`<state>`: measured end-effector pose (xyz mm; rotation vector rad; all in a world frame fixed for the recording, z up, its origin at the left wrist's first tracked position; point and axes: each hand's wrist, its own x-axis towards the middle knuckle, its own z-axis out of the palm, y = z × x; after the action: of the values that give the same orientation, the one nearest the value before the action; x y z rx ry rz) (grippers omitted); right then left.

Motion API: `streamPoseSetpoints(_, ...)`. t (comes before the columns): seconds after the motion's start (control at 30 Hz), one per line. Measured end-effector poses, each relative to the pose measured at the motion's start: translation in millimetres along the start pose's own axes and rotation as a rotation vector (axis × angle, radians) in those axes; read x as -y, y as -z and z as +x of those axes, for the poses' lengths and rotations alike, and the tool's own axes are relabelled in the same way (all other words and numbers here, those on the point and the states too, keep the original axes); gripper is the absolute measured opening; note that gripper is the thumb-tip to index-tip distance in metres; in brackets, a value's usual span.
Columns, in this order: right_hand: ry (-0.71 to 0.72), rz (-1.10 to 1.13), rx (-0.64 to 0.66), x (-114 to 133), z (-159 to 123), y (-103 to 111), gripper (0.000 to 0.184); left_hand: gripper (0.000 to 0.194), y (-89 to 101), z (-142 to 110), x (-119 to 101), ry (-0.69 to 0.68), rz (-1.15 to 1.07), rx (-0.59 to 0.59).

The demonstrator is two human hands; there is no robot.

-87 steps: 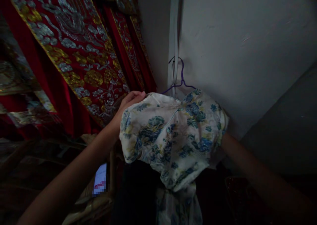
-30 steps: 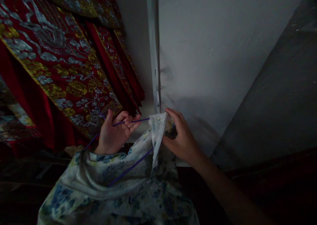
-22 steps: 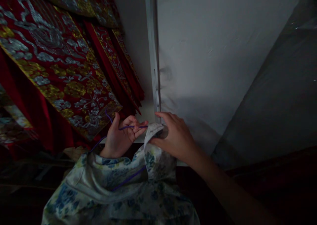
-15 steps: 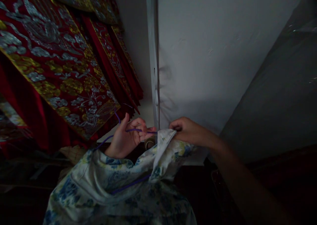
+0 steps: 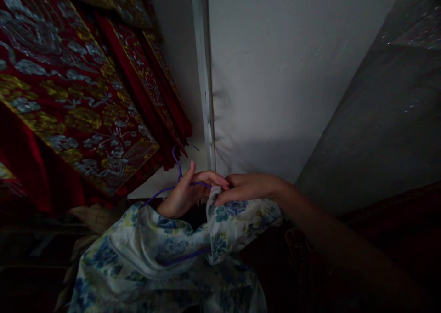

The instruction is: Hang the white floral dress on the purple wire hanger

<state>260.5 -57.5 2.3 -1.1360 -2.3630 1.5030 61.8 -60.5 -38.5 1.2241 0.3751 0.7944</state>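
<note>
A thin purple clothes hanger (image 5: 176, 161) has its hook raised above my left hand (image 5: 184, 193). My left hand holds the hanger near the base of its hook, thumb pointing up and fingers reaching right. A white shirt with blue and yellow flowers (image 5: 165, 244) hangs below, its left shoulder over one hanger arm. My right hand (image 5: 246, 186) pinches the edge of the shirt's right shoulder, close against my left fingertips. The right end of the hanger is hidden by cloth and fingers. Its lower bar shows inside the neckline.
Red cloth hangings (image 5: 76, 106) with gold and silver embroidery fill the left side. Behind my hands is a pale wall (image 5: 262, 83) with a vertical strip (image 5: 204, 74). A grey sheet-like surface (image 5: 375, 120) slants down at right. Dark shelving (image 5: 37, 244) stands lower left.
My right hand has come left to meet my left fingers. The shirt's shoulder flap has turned, now showing its flowered side. The hanger's hook stands more upright, and the view has swung slightly right.
</note>
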Motion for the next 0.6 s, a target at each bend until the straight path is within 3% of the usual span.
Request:
streamPoseSetpoints(0.17,0.059,0.175,-0.054,-12.4,-10.1,3.4,0.033,0.075,-1.9,-5.2,-5.3,-0.189,0.026,-0.171)
streamPoseSetpoints(0.27,0.083,0.401,-0.099,-28.2,-24.7,1.6,0.03,0.073,1.2,-8.7,-7.6,-0.216,-0.078,-0.237)
streamPoseSetpoints(0.37,0.079,0.491,-0.172,-41.2,-38.1,-3.5,0.026,0.069,0.6,-8.0,-7.4,-0.195,-0.155,-0.258)
streamPoseSetpoints(0.5,0.106,0.615,-0.4,-45.6,-41.8,-5.7,0.032,0.039,3.3,0.2,-9.3,-0.223,-0.178,-0.286)
streamPoseSetpoints(0.6,0.133,0.754,-0.549,-36.5,-34.2,6.5,0.032,0.018,25.2,3.7,-9.9,-0.259,-0.21,-0.316)
